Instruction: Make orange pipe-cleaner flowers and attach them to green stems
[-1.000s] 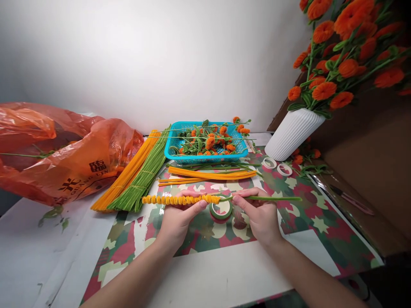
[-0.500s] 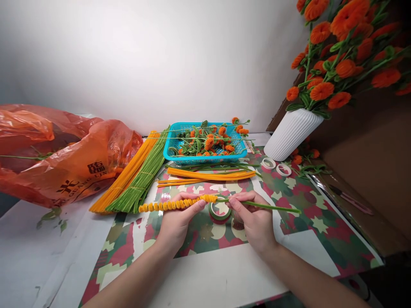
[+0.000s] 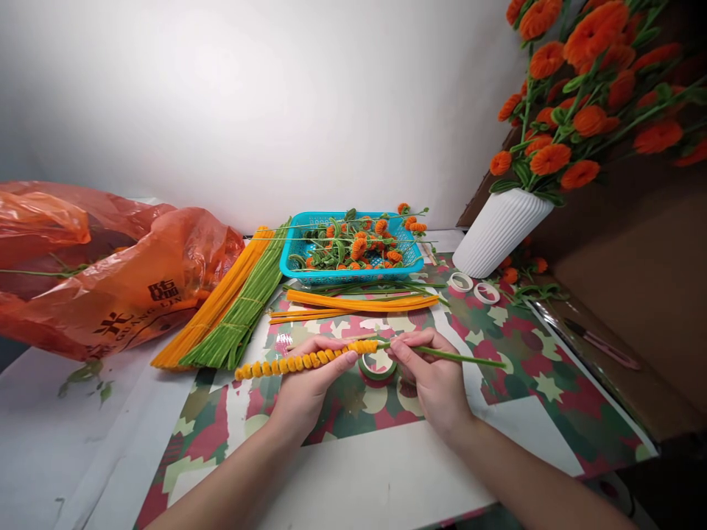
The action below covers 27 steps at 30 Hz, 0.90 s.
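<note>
Two grips are closed: our left hand (image 3: 308, 377) pinches the coiled yellow strip (image 3: 276, 366), our right hand (image 3: 440, 374) the green stem (image 3: 469, 359) towards three o'clock, above our patterned tabletop (image 3: 345, 401); the blue basket (image 3: 353, 277) sits at twelve o'clock.

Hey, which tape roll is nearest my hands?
The green roll, between your left hand and right hand; the two white rolls lie farther off, by the white vase.

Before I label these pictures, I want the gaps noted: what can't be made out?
All in the head view:
Orange bag: most contents, behind its plastic.
Basket: most of its floor, under flowers.
Vase flowers: topmost, cut off by the upper edge.
Right hand: some fingertips, behind its thumb and palm.
</note>
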Tool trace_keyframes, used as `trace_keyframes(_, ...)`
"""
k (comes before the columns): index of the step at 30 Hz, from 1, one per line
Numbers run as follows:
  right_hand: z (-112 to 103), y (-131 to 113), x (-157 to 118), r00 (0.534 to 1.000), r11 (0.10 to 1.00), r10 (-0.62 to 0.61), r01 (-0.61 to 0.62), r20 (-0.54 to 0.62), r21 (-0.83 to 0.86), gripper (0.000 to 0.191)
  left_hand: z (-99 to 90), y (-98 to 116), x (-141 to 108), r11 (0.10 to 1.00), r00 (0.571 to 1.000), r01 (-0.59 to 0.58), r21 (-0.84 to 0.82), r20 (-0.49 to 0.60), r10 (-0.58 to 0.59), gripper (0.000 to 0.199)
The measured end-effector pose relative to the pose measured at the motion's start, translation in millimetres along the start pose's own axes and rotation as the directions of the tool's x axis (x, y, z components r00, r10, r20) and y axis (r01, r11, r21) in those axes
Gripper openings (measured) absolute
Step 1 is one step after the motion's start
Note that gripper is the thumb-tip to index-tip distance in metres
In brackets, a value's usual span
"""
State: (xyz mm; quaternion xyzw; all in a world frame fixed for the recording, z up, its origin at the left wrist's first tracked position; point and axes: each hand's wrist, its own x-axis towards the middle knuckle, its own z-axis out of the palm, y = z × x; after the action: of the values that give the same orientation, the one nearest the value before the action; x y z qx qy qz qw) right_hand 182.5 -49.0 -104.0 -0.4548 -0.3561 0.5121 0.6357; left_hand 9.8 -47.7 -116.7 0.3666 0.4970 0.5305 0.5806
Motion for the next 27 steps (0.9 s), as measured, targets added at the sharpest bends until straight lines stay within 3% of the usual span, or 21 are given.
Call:
trace_keyframes(8, 4.9, -3.5, -4.6, 0.997, 0.994, 0.020, -0.012, 0.077, -0.112, 0.020, 9.0, 4.0, -7.1, 0.999, 0.995, 0.035, 0.024, 0.090, -0.037, 0.023)
trace_keyframes(16, -7.1, -6.3, 6.7, 0.986, 0.986, 0.136, -0.125, 0.100, -0.110, 0.023, 1.4, 9.5, 0.6, 0.999, 0.999, 0.037, -0.036, -0.027, -0.038, 0.029)
trace_keyframes(22, -6.1, -0.4, 6.3, 0.993, 0.989, 0.072, -0.059, 0.095, -0.139, 0.022, 0.9, 6.1, -1.4, 1.000, 1.000, 0.025, 0.000, -0.001, -0.025, 0.027)
trace_keyframes(27, -2.5, -2.7, 4.6, 0.972, 0.982, 0.163, -0.142, 0.170, -0.128, 0.024, 0.7, 7.0, -0.5, 1.000, 0.999, -0.010, 0.023, 0.030, 0.009, 0.024)
